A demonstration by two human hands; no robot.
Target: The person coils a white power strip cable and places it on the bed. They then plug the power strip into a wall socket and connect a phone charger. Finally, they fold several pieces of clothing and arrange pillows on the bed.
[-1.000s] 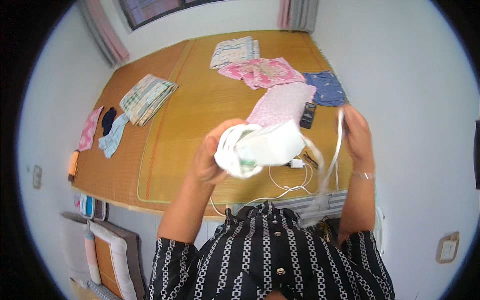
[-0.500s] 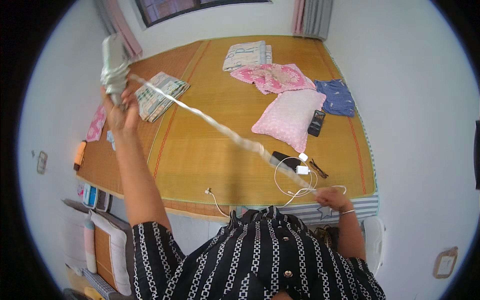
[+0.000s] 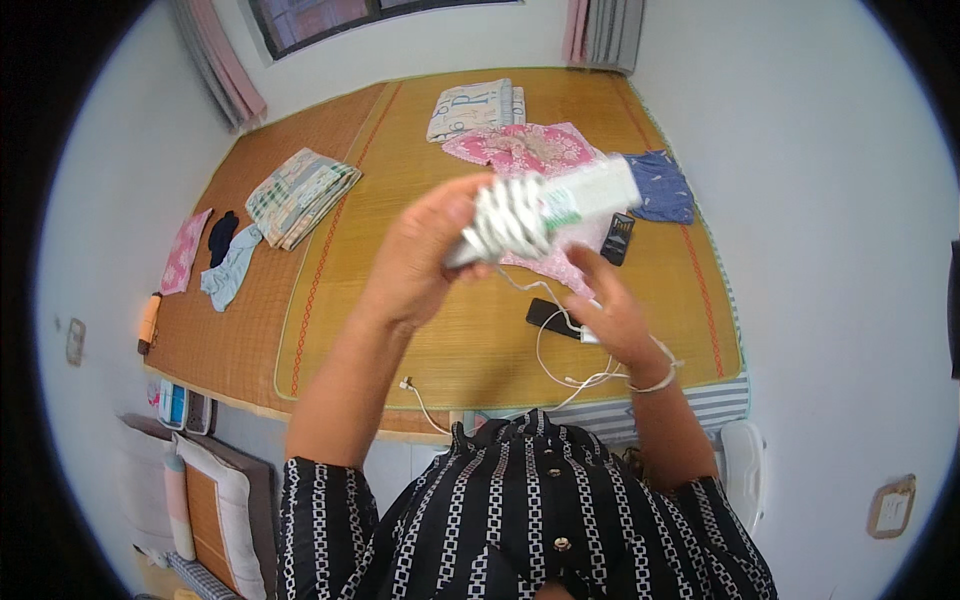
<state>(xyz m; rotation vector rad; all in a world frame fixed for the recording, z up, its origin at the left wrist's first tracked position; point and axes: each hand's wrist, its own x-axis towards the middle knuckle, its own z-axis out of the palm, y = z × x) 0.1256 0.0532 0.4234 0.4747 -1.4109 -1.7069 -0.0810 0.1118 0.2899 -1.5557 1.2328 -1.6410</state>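
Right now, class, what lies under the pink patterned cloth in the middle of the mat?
Only the woven straw mat shows around the pink patterned cloth. The left hand and its white folded cloth cover the near part.

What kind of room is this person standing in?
Probably a bedroom in a home: a woven straw mat covers a wide bed, folded clothes and a pink pillow lie on it, and curtains hang by the window.

We have a single view, from a fisheye camera worn on the head, looking steeply down past the striped shirt (image 3: 530,520) onto the straw mat (image 3: 420,330), which reaches up to the far wall. Our raised hands sit very near the lens; straight edges bow and the corners go black.
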